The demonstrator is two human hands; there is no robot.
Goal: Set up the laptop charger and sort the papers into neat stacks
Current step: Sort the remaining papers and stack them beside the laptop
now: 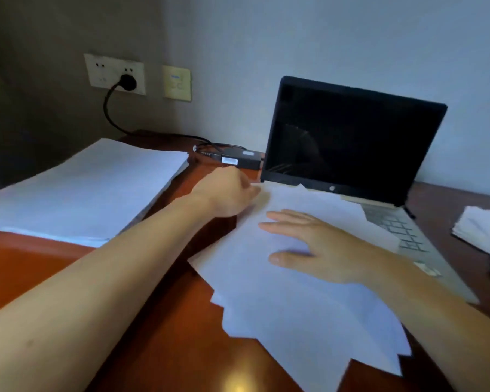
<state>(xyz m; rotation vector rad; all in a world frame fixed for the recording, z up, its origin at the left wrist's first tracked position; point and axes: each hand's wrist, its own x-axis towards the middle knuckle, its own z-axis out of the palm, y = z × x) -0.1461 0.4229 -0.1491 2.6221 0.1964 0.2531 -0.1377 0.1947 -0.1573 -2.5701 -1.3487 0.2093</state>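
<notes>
bench: glossy reddish-brown wooden bench point(40, 278), carries everything below.
loose sheets: fanned, uneven pile of white paper sheets point(294, 301), centre of view running to 5 o'clock; far edge lies over the front of the laptop's base, near corners stick out jagged.
neat stack: thick squared-up stack of white paper point(82, 190) at 9 o'clock of the loose sheets, apart from them, bare wood between.
laptop: open laptop with black-framed dark screen and silver keyboard point(351, 142) at 1 o'clock; screen off, keyboard part covered by the sheets.
charger brick: black rectangular charger brick with white label point(241, 161) at 12 o'clock of the left hand, just beside the laptop's left edge, lying flat on the bench.
cable: black cable point(108, 111) runs from the brick toward 10 o'clock and up the wall.
plug: round black plug point(128, 80) seated in the white wall socket plate point(102, 72) at 10 o'clock.
second plate: cream square wall plate point(177, 83) at 3 o'clock of the socket.
left hand: left hand point(229, 193) at the far-left corner of the loose sheets, fingers curled, tips at the paper edge; blurred, can't tell if it pinches a sheet.
right hand: right hand point(309, 244) flat on top of the loose sheets, fingers straight and spread, palm down, grasping nothing.
cloth: crumpled white cloth or tissue point(481, 230) at 3 o'clock, well apart from the sheets.
</notes>
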